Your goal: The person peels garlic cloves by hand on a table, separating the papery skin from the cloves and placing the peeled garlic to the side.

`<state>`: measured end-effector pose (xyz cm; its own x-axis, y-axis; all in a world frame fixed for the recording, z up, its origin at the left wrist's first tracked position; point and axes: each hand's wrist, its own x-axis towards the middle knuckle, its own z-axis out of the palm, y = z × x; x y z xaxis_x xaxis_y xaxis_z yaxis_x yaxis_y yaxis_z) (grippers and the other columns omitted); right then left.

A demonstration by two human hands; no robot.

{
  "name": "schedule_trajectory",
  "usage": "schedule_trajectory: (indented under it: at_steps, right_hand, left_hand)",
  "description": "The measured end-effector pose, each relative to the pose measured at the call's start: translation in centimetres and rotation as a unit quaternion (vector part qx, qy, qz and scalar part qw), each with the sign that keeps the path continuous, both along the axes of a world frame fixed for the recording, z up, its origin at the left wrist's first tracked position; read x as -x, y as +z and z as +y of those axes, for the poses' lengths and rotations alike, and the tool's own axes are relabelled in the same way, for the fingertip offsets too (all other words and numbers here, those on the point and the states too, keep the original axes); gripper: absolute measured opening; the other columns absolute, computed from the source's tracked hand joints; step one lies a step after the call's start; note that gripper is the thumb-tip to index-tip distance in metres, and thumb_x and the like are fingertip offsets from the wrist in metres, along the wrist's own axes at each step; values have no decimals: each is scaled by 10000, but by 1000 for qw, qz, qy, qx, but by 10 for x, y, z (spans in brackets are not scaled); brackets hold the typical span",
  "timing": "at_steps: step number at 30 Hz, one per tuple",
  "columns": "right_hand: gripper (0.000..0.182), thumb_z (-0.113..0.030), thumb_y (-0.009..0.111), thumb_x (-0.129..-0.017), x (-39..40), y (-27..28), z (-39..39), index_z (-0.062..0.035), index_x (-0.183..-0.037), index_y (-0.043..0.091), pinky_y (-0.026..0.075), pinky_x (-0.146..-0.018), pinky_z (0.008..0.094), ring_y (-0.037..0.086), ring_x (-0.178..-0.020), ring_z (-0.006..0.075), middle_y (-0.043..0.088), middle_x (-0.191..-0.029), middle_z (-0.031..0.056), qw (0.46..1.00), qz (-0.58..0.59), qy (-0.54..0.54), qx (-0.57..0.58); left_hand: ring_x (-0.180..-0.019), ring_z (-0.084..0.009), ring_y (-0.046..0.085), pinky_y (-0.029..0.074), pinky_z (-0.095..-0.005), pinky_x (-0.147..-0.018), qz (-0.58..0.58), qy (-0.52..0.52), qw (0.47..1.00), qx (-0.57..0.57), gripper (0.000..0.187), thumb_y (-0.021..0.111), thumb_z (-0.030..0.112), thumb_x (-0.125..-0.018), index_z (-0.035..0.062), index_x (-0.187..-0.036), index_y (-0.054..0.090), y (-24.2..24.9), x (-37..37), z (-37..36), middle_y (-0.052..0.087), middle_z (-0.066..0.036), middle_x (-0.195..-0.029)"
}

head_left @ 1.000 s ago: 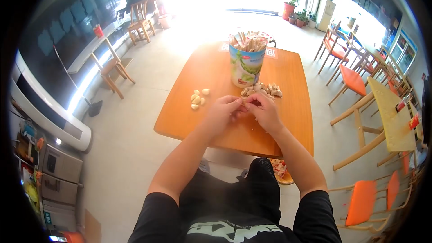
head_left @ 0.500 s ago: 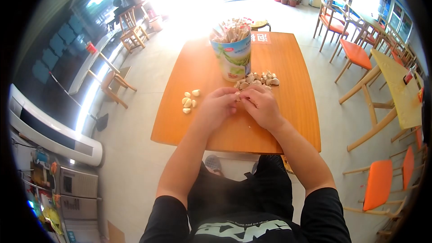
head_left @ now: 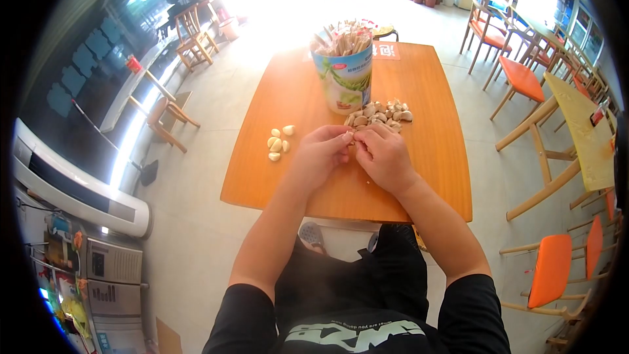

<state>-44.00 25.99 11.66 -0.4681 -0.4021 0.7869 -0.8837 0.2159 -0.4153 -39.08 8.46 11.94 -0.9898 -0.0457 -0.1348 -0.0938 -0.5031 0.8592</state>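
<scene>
My left hand (head_left: 325,151) and my right hand (head_left: 382,155) meet above the middle of the orange-brown table (head_left: 419,190). Their thumbs and fingertips pinch a garlic clove (head_left: 352,136) from both sides; the fingers cover most of it. Just beyond my right hand lies a heap of unpeeled garlic cloves (head_left: 386,113). Several pale peeled cloves (head_left: 275,143) form a small group left of my left hand. Behind the heap stands a tall blue and green printed bucket (head_left: 347,85) filled with thin paper-wrapped sticks (head_left: 345,37).
A red and white label (head_left: 386,50) is on the table's far edge, with a stool (head_left: 385,31) beyond. Chairs with orange seats (head_left: 521,78) and a yellow-topped table (head_left: 583,134) line the right side. A wooden chair (head_left: 167,115) and steel cabinets (head_left: 114,269) are at left.
The whole view has shifted slightly. My hands stay together at the same spot on the table, with small finger movements around the clove. The heap and the peeled group look unchanged.
</scene>
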Motion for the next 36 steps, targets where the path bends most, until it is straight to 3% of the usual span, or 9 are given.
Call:
schedule_trajectory:
  at_steps: [16,31,36]
  right_hand:
    - [111,-13,653,-784,-4,0,-3,-27,-888,616,518,-740,441,616,-818,350,621,-852,133,999,49,-7,0]
    - [64,-5,653,-787,-4,0,6,-22,-845,633,532,-727,431,645,-809,356,656,-858,142,999,-30,37,15]
    - [36,-35,640,-815,0,-3,10,-21,-848,638,518,-719,443,637,-812,359,655,-863,145,992,-118,17,28]
  left_hand:
    - [-732,-164,644,553,-283,-675,3,-18,1000,11,167,687,32,-923,-30,-1077,671,-2,-3,-2,704,-103,-945]
    - [-704,-159,645,550,-277,-650,-7,-20,998,56,177,709,52,-911,-17,-1070,670,4,-10,1,693,-76,-904]
    - [-704,-154,644,550,-273,-653,5,-23,998,61,185,699,38,-903,-8,-1081,673,3,-11,1,695,-83,-907]
